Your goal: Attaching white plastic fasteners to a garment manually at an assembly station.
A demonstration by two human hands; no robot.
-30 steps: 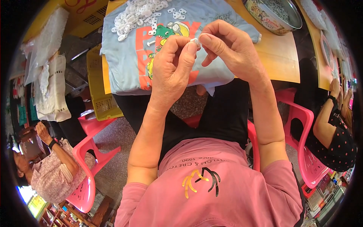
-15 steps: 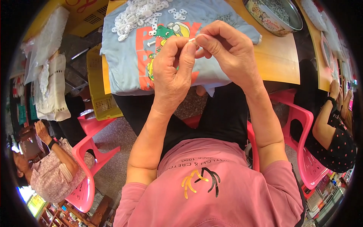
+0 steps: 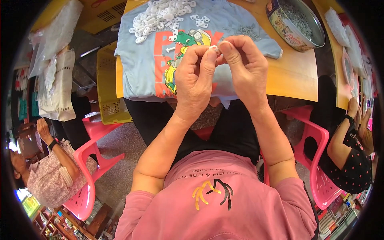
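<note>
My left hand [image 3: 195, 82] pinches a small white piece [image 3: 214, 48] between thumb and forefinger, the other fingers curled into the palm. My right hand [image 3: 247, 66] has come together at thumb and forefinger just to the right of the piece, its tips close against it; whether they grip something small of their own I cannot tell, since the thumb covers the spot. The piece sits up in front of me, above the blue cloth [image 3: 138, 76], between my two hands. The cloth lies over the table [image 3: 298, 86], its print [image 3: 163, 60] of red letters and a green crocodile partly behind my left hand. On it, toward the far left, is a heap [image 3: 154, 20] of white parts, many of them with holes, a few straggling off its near edge. A small cluster [image 3: 200, 21] lies to the right of the heap, and a white peg [image 3: 171, 49] rests on its side nearer me. Thin grey bits [image 3: 246, 30] are scattered on the cloth at the right, and a round tin [image 3: 276, 28] beyond them holds more. A yellow crate [image 3: 102, 80] stands left of the table, and on either side of me someone sits on a pink chair [image 3: 86, 196]
</note>
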